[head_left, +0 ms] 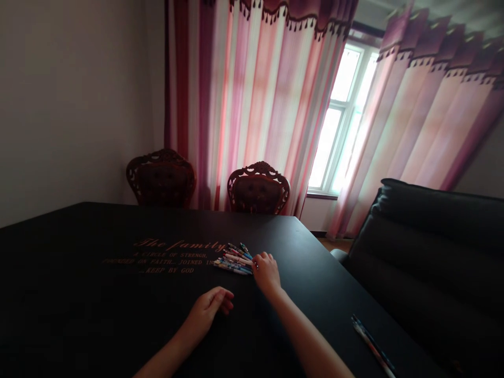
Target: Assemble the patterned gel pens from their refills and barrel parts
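Observation:
A loose pile of pens lies on the black table, beside the printed lettering. At the pile's right end is my right hand, its fingers curled over the pen ends; whether it grips one I cannot make out. My left hand rests nearer to me, below the pile, with its fingers bent together and the thumb along them; nothing shows in it. A few more pens lie apart near the table's right edge.
The black table bears printed words. Behind it stand two carved chairs, striped curtains and a window. To the right, a dark leather seat is close to the table's edge.

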Demonstrator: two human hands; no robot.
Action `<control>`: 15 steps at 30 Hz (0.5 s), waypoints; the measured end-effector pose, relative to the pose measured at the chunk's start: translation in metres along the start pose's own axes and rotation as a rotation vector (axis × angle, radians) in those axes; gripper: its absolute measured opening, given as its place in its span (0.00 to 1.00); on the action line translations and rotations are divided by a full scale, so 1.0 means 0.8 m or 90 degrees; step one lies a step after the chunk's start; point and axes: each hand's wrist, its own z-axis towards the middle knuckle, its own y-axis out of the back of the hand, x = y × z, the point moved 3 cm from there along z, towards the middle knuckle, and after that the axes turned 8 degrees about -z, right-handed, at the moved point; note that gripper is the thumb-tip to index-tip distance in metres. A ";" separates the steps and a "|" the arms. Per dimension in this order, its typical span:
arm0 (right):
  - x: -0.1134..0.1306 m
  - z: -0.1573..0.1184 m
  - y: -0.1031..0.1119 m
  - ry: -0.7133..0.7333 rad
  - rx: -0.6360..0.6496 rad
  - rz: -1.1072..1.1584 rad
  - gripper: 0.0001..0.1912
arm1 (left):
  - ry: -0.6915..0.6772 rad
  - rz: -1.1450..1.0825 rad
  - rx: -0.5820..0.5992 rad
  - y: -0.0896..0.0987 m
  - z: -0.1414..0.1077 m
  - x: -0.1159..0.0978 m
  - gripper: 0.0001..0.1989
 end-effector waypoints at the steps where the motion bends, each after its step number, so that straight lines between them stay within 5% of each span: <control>1: -0.001 0.001 -0.003 -0.001 -0.002 0.004 0.08 | -0.001 0.000 0.000 0.000 0.000 0.001 0.26; 10: -0.018 0.007 0.005 -0.018 -0.041 0.123 0.09 | -0.013 -0.022 -0.011 0.004 0.003 0.018 0.24; 15: -0.027 -0.033 0.013 -0.039 -0.028 0.250 0.12 | -0.034 -0.051 -0.093 0.007 0.004 0.019 0.26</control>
